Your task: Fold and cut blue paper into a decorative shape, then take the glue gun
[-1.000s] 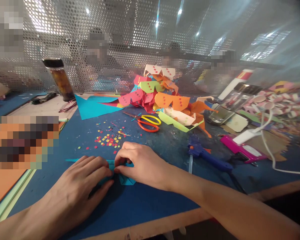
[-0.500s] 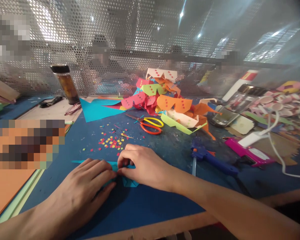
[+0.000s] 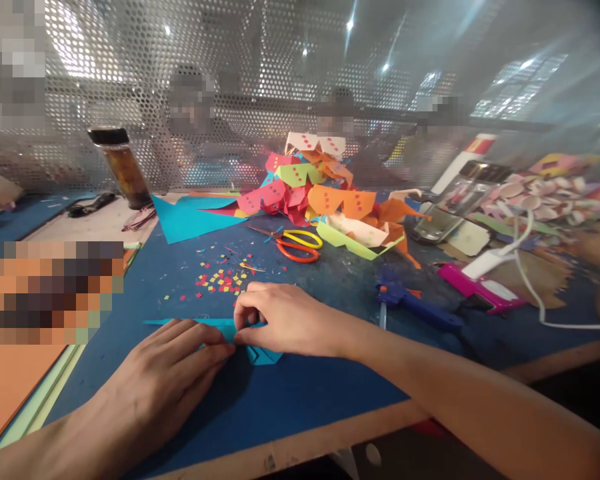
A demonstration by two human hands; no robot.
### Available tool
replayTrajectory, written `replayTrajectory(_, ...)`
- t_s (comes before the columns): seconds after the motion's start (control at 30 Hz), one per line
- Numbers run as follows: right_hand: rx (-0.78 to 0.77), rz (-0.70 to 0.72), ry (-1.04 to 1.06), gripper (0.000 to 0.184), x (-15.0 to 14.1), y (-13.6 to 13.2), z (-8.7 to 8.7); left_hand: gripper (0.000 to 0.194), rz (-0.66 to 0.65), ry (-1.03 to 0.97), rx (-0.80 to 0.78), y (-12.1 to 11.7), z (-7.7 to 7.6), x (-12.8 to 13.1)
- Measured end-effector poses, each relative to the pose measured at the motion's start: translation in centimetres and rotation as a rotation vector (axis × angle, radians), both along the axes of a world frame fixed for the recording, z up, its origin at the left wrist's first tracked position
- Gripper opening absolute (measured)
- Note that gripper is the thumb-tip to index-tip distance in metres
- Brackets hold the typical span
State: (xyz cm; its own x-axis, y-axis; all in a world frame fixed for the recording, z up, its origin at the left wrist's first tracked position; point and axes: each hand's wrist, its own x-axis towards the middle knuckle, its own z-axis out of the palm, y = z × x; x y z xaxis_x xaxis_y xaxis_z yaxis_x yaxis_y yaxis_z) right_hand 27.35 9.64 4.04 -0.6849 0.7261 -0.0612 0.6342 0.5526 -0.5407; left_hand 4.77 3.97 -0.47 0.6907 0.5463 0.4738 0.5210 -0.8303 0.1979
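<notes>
A folded piece of bright blue paper (image 3: 265,356) lies on the dark blue tabletop, partly hidden under both hands. My left hand (image 3: 167,377) rests over its left part, fingers together and pressing the paper, with the thumb tucked close. From the right, my right hand (image 3: 293,320) pinches the paper's middle between thumb and curled fingers, right beside the left fingertips. Small red and yellow paper squares (image 3: 223,280) are scattered just beyond the hands. Behind them lie scissors (image 3: 300,245) with one yellow and one red handle, blades apart.
Cut paper masks (image 3: 343,200) are heaped at the back, beside a larger blue sheet (image 3: 185,217). A blue glue gun (image 3: 420,303) and a magenta device (image 3: 480,288) with a white cable lie right. Coloured sheets (image 3: 20,387) are stacked left; a dark-capped bottle (image 3: 123,167) stands behind.
My left thumb has drawn in toward the fingers. The right hand keeps its pinch on the paper. The view has turned slightly right, and blurred skin-toned shapes now show at the right edge.
</notes>
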Motion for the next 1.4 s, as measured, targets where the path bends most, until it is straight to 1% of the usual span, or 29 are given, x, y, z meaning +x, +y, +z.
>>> replayTrajectory(0.1,-0.009,-0.016,-0.003,0.014,0.0,-0.1,0.1,0.018,0.001,-0.004,0.001,0.1,0.3,0.1)
replayTrajectory(0.3,0.002,-0.024,0.022,0.010,0.0,-0.3,-0.1,0.022,0.013,-0.041,0.001,0.1,1.2,0.5)
replayTrajectory(0.6,0.022,-0.042,0.028,0.007,-0.1,-0.6,-0.2,0.019,0.014,0.012,0.028,-0.2,0.6,0.2)
replayTrajectory(0.7,0.030,-0.037,0.027,0.007,-0.1,-0.7,-0.2,0.019,0.011,0.010,0.028,-0.2,0.7,0.3)
replayTrajectory(0.83,0.026,-0.017,0.040,0.011,-0.2,-0.9,-0.3,0.019,-0.006,0.013,0.017,0.0,0.9,0.4)
replayTrajectory(1.0,0.061,-0.056,0.047,0.011,-0.6,-1.4,-0.5,0.019,-0.014,0.019,0.029,-0.1,1.0,0.5)
replayTrajectory(1.17,0.057,-0.062,0.051,0.011,-0.8,-1.7,-0.7,0.021,-0.030,0.020,0.056,-0.1,1.3,0.7)
replayTrajectory(1.4,0.091,-0.065,0.067,0.010,-0.8,-1.7,-1.0,0.021,-0.020,0.019,0.071,-0.1,1.1,0.6)
